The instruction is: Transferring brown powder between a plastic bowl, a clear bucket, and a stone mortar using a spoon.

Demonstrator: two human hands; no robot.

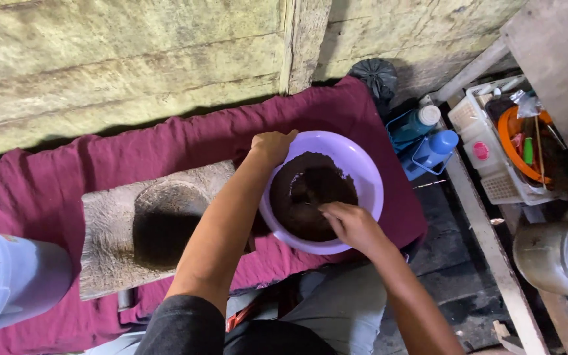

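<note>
Right hand [353,227] in lilac bowl [366,172] w/ dark mix, prob. paste; left hand [272,146] grips rim.

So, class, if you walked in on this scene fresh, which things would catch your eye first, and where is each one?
First, the lilac bowl of dark brown mash at the centre, with the left hand gripping its far rim and the right hand dipped into the mash. Next, the maroon cloth spread beneath it, against the pale plank wall. Left of the bowl lies a grey hollowed stone slab.
</note>
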